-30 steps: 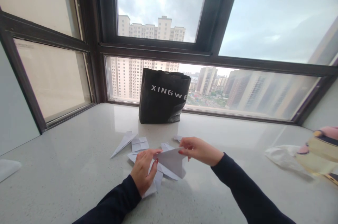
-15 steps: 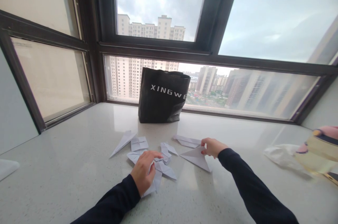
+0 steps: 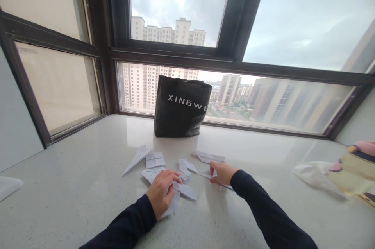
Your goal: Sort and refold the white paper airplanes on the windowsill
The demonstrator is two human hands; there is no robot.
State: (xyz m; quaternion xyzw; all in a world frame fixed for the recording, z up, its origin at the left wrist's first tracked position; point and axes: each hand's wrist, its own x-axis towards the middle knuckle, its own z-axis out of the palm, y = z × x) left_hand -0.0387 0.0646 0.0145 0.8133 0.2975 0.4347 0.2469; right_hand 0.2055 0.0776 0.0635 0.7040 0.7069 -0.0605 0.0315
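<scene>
Several folded white paper pieces lie on the pale speckled counter. My left hand rests over the nearer pieces with its fingers bent; what is under the fingertips is hidden. My right hand is over a triangular folded paper, covering most of it, with thumb and forefinger curled together. Whether they grip the paper cannot be made out. Behind that hand lies a flat folded strip. A long pointed paper is at the left, beside a squarish folded piece. Between my hands sits a small angular fold.
A black bag with white lettering stands at the back against the window. At the right are a crumpled white tissue and a yellow and pink item. Something white lies at the left edge.
My right hand has moved left from the right part of the triangular paper to over its middle, now hiding more of it. My left hand has barely moved.
</scene>
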